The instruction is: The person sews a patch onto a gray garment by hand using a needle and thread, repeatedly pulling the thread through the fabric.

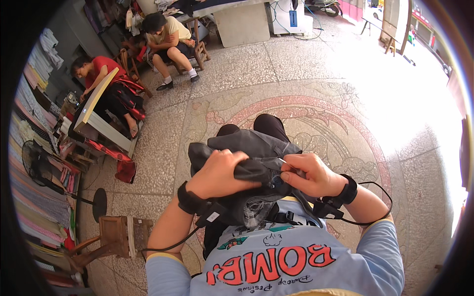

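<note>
The left hand (219, 172) is closed in a fist around a bunched fold of the dark grey garment (254, 148), knuckles up, wrist bent inward over the lap. Just right of that fold, the right hand (308, 173) pinches a thin needle (286, 163) between thumb and forefinger, its tip aimed into the cloth the left hand pulls taut. The garment lies heaped on the person's knees, close against the light blue shirt (296, 266).

To stitch well here, it seems best to keep the fold stretched flat between the two hands and to push the needle in short, shallow strokes away from the gripping fingers.

Both forearms rise from the lower edge, elbows out, each wrist wearing a black band (190, 200) with a cable. Beyond the garment spreads a patterned stone floor (306, 69); far left of it two seated people work.
</note>
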A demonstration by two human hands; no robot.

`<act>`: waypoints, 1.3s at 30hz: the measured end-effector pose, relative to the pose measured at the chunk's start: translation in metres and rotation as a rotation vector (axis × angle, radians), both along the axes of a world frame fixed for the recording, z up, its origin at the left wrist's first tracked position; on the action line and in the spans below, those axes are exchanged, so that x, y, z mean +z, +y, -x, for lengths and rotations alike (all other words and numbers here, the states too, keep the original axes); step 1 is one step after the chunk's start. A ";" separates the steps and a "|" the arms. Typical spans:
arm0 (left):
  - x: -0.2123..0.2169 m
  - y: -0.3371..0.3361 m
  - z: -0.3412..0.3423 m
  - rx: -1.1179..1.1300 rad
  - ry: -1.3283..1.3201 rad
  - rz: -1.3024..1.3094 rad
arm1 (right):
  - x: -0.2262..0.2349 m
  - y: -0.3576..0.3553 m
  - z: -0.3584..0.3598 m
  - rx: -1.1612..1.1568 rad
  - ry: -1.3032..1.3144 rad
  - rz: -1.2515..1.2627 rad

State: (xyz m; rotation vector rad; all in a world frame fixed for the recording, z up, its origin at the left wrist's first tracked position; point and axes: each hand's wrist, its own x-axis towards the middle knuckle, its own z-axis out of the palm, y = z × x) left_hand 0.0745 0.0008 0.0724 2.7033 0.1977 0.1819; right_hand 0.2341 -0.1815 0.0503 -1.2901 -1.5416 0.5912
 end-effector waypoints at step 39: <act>-0.010 -0.018 -0.001 0.035 -0.434 0.254 | -0.002 0.006 0.024 -0.263 -0.456 -0.035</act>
